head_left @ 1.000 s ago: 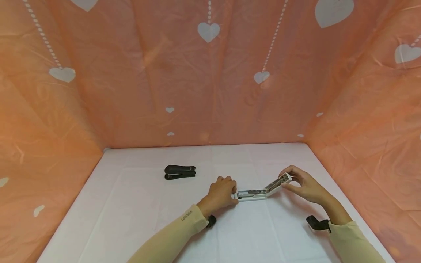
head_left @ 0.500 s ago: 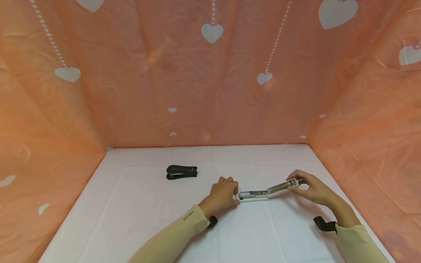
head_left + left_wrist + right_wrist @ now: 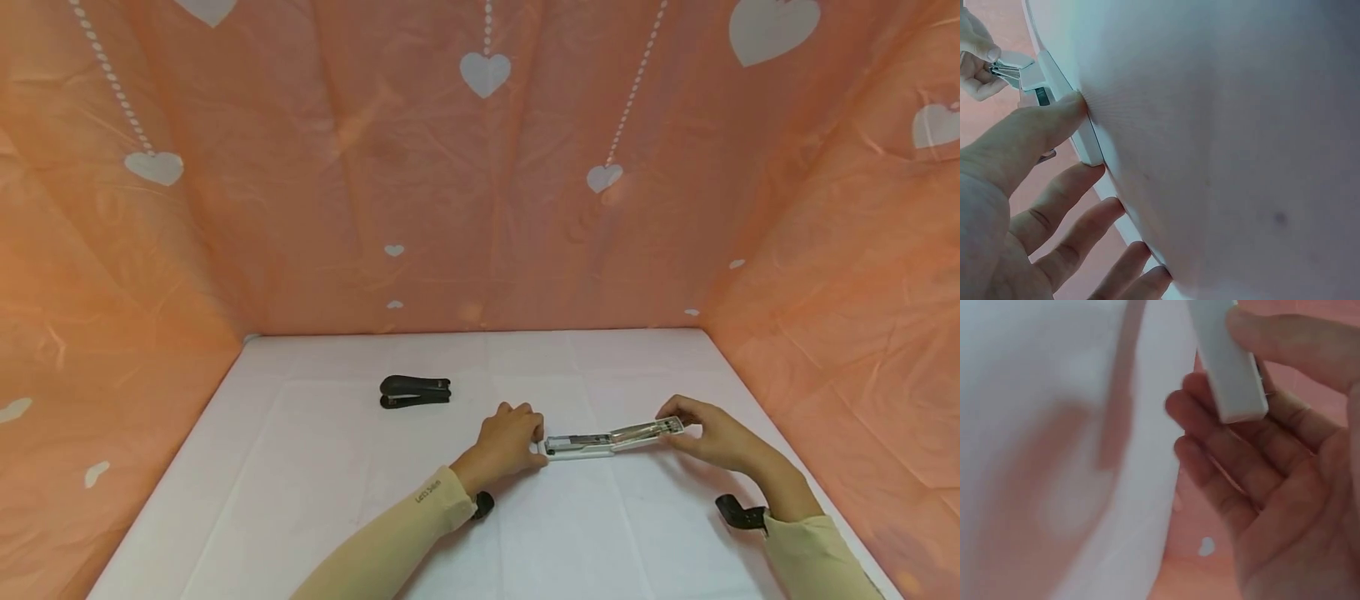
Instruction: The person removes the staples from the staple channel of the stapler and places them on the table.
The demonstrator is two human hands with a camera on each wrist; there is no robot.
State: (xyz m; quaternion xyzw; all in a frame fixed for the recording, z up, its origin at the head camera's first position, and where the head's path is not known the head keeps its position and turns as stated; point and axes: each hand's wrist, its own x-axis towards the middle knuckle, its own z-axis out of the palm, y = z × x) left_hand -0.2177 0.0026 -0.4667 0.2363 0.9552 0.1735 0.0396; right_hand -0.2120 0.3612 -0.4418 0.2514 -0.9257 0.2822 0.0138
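Note:
A white stapler is spread wide, its base on the table and its upper arm swung over to the right, slightly raised. My left hand holds the left end of the base. In the left wrist view the thumb presses the base's side and the index fingertip touches its end. My right hand grips the far end of the upper arm. The right wrist view shows the thumb on one side of that white arm and fingers curled behind it.
A black stapler lies on the white-covered table, behind and left of my left hand. Orange cloth walls with white hearts rise at the back and both sides. A black device sits at my right wrist.
My right hand has moved right and down, lowering the stapler's upper arm so it lies flatter. My left hand keeps its hold on the base. The head view has shifted slightly.

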